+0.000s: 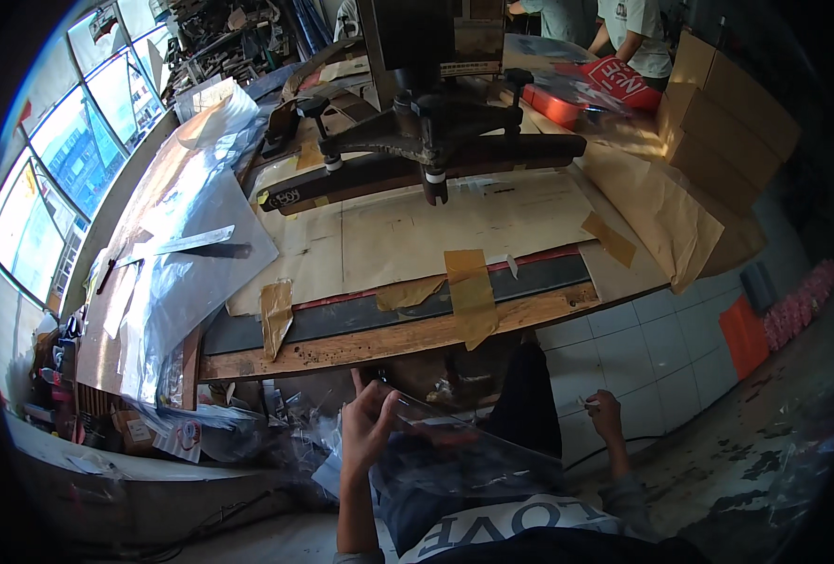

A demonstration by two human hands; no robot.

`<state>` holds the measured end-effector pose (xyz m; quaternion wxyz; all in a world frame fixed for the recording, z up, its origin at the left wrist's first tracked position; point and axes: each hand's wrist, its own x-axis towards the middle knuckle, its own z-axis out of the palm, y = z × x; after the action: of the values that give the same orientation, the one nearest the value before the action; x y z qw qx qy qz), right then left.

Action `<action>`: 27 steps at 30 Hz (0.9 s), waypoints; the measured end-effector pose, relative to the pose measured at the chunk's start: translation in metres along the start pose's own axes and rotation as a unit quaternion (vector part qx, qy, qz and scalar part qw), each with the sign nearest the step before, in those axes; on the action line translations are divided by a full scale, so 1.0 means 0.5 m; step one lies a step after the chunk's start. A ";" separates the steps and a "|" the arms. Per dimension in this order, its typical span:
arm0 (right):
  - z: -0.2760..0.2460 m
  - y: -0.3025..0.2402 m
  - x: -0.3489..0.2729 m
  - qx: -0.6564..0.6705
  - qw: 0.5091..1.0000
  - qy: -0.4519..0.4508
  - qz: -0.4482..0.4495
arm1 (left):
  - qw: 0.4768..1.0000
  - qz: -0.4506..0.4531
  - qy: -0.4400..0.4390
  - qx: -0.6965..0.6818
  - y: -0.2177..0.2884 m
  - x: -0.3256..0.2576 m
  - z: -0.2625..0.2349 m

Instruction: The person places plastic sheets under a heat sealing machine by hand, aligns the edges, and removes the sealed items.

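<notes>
My left hand is below the table's front edge, thumb and fingers closed on the corner of a clear plastic sheet. The sheet spreads to the right across my lap, and my dark clothing shows through it. Off to the right, apart from the sheet, my right hand is raised over the tiled floor. Its fingers are closed around a small, thin white piece, too small to name. Ahead stands a press with a dark metal head above a pale board taped to the worktable.
Clear plastic sheets and a metal ruler lie at the table's left. Brown paper and cardboard boxes stand at the right. Beyond the press are a red printed bag and other people. Plastic scraps lie under the table.
</notes>
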<state>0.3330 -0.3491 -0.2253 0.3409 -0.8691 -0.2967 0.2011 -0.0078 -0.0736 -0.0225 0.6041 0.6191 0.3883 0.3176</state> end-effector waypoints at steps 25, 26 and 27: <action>-0.124 -0.624 -0.017 0.408 0.886 -0.081 -0.203 | 0.916 0.045 0.101 0.386 0.194 0.117 -0.041; -0.137 -0.627 -0.005 0.411 0.898 -0.081 -0.137 | 0.909 0.021 0.059 0.412 0.191 0.116 -0.053; -0.150 -0.631 0.009 0.412 0.906 -0.074 -0.069 | 0.909 0.022 0.055 0.412 0.195 0.116 -0.049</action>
<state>0.2581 -0.1951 0.0504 0.6584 -0.6114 -0.2709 0.3454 0.0092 -0.0080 0.0719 0.2660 0.8030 0.5033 0.1762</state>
